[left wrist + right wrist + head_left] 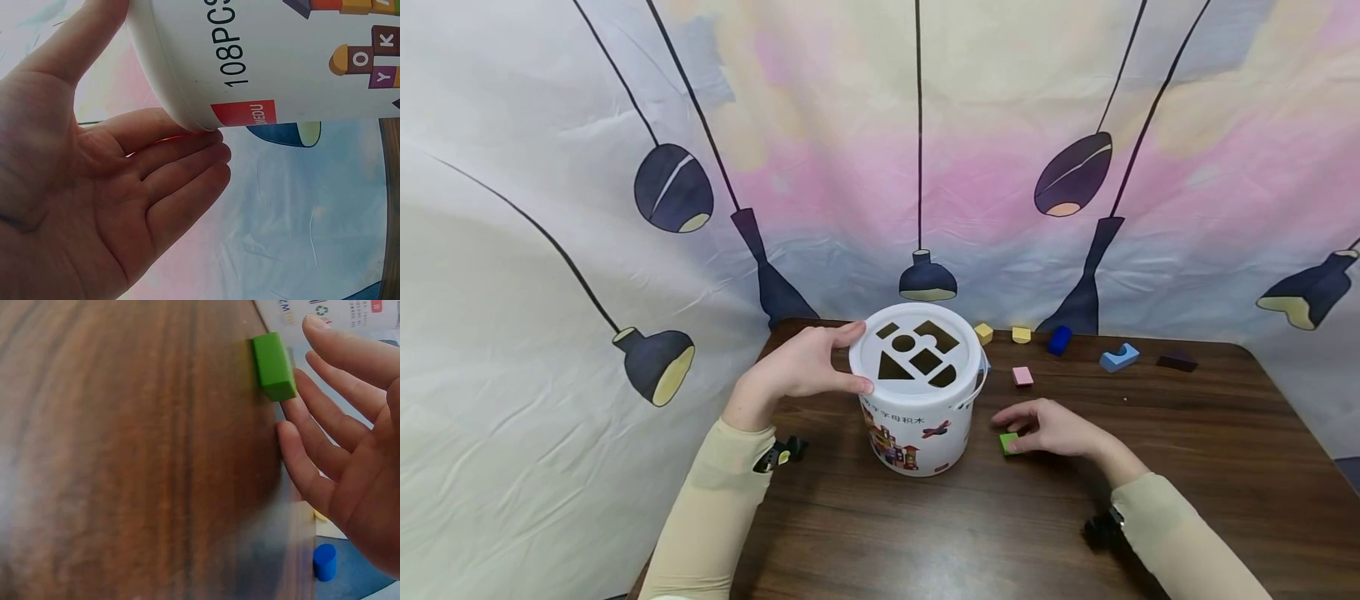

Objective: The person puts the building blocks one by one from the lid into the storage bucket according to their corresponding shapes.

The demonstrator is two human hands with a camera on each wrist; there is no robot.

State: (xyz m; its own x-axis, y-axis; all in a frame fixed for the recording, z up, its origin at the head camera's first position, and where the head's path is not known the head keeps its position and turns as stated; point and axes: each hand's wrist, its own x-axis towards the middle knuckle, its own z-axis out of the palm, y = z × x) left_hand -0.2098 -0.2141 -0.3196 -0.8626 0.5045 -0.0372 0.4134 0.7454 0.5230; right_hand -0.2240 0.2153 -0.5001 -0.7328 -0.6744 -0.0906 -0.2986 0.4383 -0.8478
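Note:
A white bucket [917, 433] with a shape-sorter lid [904, 343] stands upright on the wooden table. My left hand [801, 362] holds the lid's left rim, thumb in front and index finger behind. In the left wrist view, the fingers of that hand [134, 169] lie nearly straight against the rim. Right of the bucket, a green block [273, 365] sits on the table. My right hand [1052, 429] is around this block, thumb and fingers spread on either side; the right wrist view shows a gap beside the thumb, so no firm pinch is visible.
Behind the right hand lie a pink block [1022, 377], two yellow blocks [1021, 335], a dark blue cylinder [1060, 340], a light blue arch block [1119, 358] and a dark brown block [1177, 361]. A light blue piece [986, 365] shows partly behind the bucket. A patterned curtain [850, 167] hangs beyond the table.

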